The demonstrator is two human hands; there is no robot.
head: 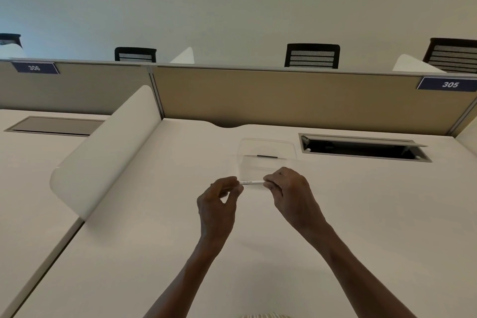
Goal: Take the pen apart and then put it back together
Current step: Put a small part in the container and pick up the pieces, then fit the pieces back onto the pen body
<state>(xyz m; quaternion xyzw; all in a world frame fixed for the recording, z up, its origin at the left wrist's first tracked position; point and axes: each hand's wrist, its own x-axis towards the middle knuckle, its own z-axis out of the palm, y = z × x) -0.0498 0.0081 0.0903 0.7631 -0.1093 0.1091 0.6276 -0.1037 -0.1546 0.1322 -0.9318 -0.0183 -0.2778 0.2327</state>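
Note:
A thin white pen (252, 183) is held level above the white desk (154, 240), between both hands. My left hand (219, 204) pinches its left end with thumb and fingertips. My right hand (291, 191) grips its right end, fingers curled over it. Both ends of the pen are hidden by the fingers; only the middle of the barrel shows, with small print on it. Just behind the hands stands a clear plastic box (267, 156) with a short dark part (267, 156) lying inside it.
An open cable hatch (361, 148) is sunk in the desk at the back right. A white curved divider (103, 152) bounds the desk on the left. A beige partition (284, 95) closes the back, with chair backs beyond it.

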